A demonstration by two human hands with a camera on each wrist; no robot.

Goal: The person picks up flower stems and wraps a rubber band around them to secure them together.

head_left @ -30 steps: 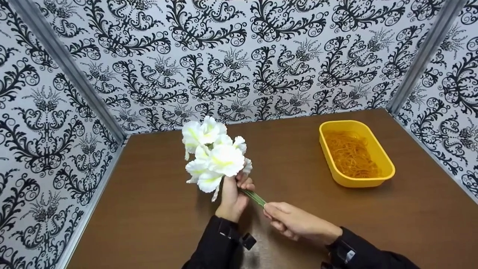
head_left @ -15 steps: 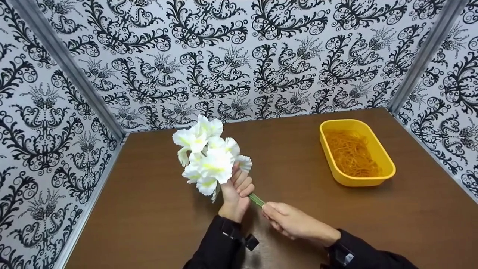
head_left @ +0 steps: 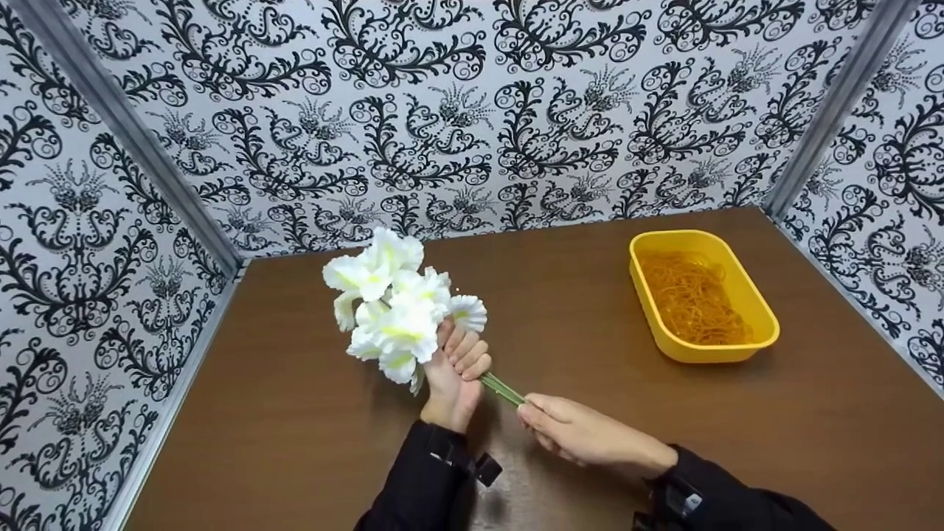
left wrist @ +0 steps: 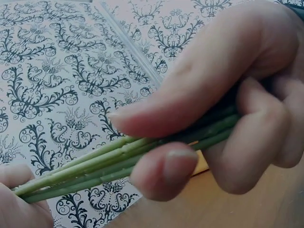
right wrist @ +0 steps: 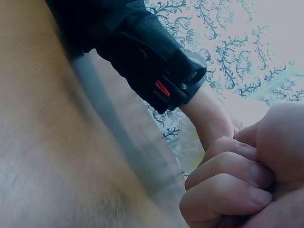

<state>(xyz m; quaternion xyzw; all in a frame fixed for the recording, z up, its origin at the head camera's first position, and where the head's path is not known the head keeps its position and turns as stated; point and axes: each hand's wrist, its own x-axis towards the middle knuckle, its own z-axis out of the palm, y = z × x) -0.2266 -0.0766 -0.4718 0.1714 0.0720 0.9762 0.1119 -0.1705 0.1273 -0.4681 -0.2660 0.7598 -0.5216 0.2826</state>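
A bunch of white artificial flowers (head_left: 391,310) with yellow-green centres is held above the brown table (head_left: 295,413). My left hand (head_left: 457,369) grips the bundle of green stems (head_left: 501,389) just below the blooms; in the left wrist view its fingers (left wrist: 213,95) and thumb curl round the stems (left wrist: 118,159). My right hand (head_left: 571,431) pinches the lower ends of the stems, its fingers (right wrist: 228,180) curled tight. The stem ends are hidden inside that hand.
A yellow plastic tub (head_left: 759,324) holding several tan rubber bands (head_left: 693,299) stands at the right of the table. Black-and-white patterned walls (head_left: 457,118) enclose the table at the back and both sides. Dark sleeves with wrist-worn cameras (right wrist: 178,78) cover both forearms.
The bunch and my left hand have drifted left and slightly up, the blooms tilting further left. My right hand has stayed on the stem ends.
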